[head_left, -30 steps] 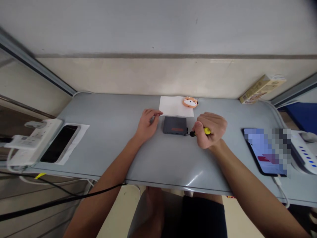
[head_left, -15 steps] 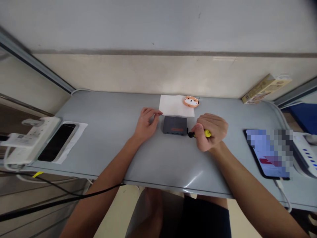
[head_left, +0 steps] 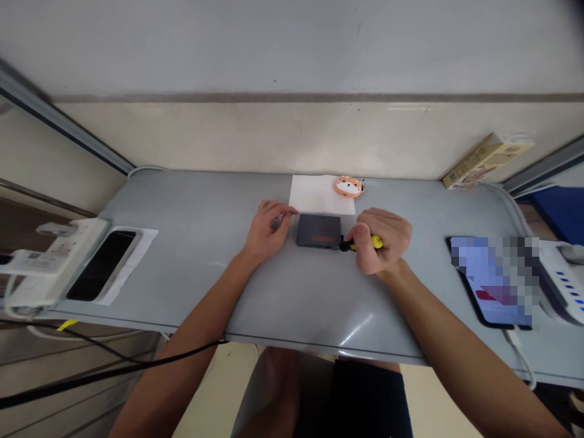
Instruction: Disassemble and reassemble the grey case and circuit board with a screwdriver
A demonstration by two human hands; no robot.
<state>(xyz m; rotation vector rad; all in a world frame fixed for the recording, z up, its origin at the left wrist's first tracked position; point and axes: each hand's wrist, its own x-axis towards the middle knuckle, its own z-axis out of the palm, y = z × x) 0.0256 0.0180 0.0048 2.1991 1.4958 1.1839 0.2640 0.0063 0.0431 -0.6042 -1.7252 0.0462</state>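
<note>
- The box, a small dark grey case with a reddish label, lies flat on the table between the 2 hands.
- The right hand is curled shut around a yellow-handled screwdriver; its dark tip end lies at the box's right side, just past the thumb.
- The left hand rests on the table at the box's left side, its fingers loosely bent with the tips at the near corner, gripping nothing.
- Judging from this, the work on the right side is under way; the case looks closed, and no loose screw shows.
- Just beyond the fingertips lie a white paper and an orange toy.
- Well left of the left hand lie a phone and a power strip.
- Well right of the right hand lies another phone; a carton leans on the wall.
- Nothing stands between the hands and the box.
</note>
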